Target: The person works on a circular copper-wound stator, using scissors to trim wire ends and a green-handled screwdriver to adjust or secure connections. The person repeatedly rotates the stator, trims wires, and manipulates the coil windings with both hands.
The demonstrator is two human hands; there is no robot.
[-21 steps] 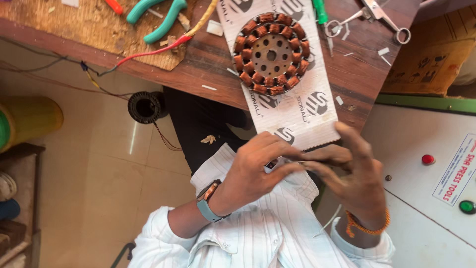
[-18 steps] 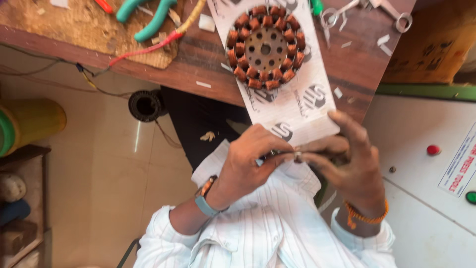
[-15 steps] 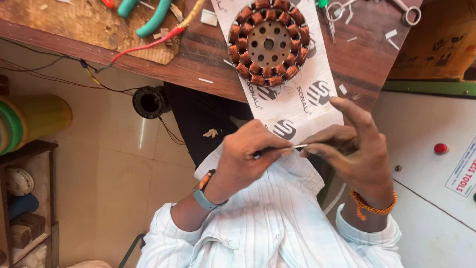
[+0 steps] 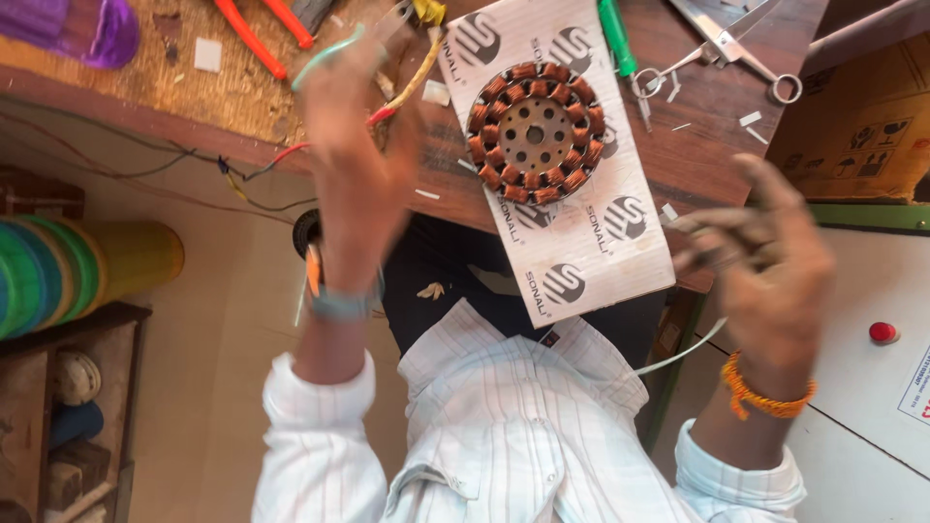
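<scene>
My left hand is lifted and blurred, its fingers spread over the table edge near a teal tool handle and red and yellow wires; it holds nothing I can make out. My right hand hovers off the table's right end with its fingers pinched on a thin white strip that trails down toward my shirt. Between the hands, a round stator with copper windings lies on a printed white card on the wooden table.
Scissors, a green pen and red-handled pliers lie on the table's far side. A cardboard box and a white cabinet with a red button are at right. Coloured spools stand on a shelf at left.
The hands were together over my lap on a thin piece. They have separated: the left hand rose toward the table's tools, and the right hand moved right, keeping the strip.
</scene>
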